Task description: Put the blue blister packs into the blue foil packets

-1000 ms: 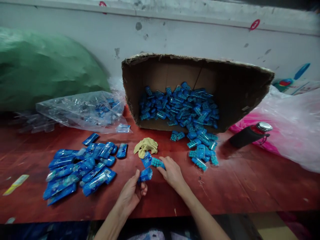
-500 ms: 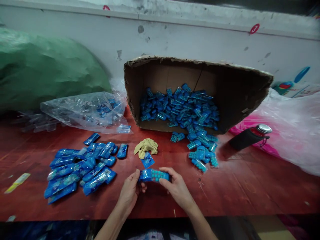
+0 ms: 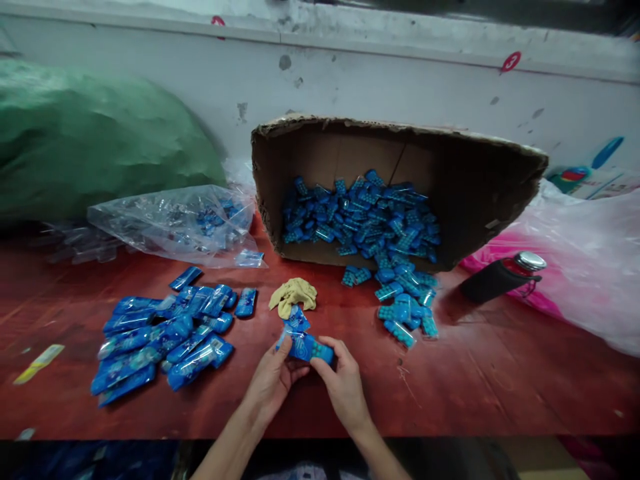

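Both hands are on one small blue pack point(image 3: 303, 345) above the table's front middle. My left hand point(image 3: 271, 379) pinches its left end, where a shiny printed sleeve shows. My right hand point(image 3: 344, 381) grips the right end, where teal dots show beside the sleeve. Just beyond the pack lies a blue printed piece point(image 3: 299, 319), partly under a crumpled yellow cloth point(image 3: 294, 294). To the left is a heap of blue printed packs point(image 3: 170, 333). Teal-dotted clear packs point(image 3: 400, 303) spill from a cardboard box point(image 3: 320, 252) lying open towards me.
A clear plastic bag point(image 3: 150, 220) with small blue pieces lies at the back left, before a big green sack point(image 3: 100, 133). On the right stand a tilted black bottle point(image 3: 493, 280) and white and pink plastic bags point(image 3: 590, 267). A yellow cutter-like item point(image 3: 39, 363) lies far left.
The printed sleeve now covers more of the pack, leaving fewer teal dots showing. My hands have come closer together, the right one moving left. The view has shifted slightly.
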Available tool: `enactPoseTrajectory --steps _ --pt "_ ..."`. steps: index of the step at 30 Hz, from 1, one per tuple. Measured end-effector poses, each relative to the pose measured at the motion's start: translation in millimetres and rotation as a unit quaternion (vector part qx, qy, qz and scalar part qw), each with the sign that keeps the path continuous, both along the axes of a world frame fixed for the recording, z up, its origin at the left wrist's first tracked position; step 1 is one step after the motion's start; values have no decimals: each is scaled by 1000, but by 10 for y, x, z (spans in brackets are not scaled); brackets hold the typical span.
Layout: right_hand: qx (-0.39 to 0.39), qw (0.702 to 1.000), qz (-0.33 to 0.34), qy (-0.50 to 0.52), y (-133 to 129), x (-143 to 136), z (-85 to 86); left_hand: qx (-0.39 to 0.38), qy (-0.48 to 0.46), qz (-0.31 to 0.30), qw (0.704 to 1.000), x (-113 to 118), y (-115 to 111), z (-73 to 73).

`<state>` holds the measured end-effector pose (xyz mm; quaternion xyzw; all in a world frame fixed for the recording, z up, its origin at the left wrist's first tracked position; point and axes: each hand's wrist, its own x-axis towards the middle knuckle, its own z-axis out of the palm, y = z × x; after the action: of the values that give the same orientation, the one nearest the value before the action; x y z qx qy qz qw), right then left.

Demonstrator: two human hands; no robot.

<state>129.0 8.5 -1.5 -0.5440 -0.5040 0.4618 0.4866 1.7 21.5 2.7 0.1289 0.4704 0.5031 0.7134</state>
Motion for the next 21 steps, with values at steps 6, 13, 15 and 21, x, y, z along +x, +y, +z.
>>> enactPoseTrajectory --steps 6,13,15,21 --pt "25 992 126 -7 -74 32 64 -35 6 -29 999 -61 -12 -41" --pt "-101 947 213 219 56 181 -24 2 -77 -134 988 -197 2 7" --pt "-96 951 213 202 83 204 -9 16 -102 -167 981 -212 12 32" --pt "-89 940 298 143 133 282 129 40 -173 -239 955 -224 41 -11"
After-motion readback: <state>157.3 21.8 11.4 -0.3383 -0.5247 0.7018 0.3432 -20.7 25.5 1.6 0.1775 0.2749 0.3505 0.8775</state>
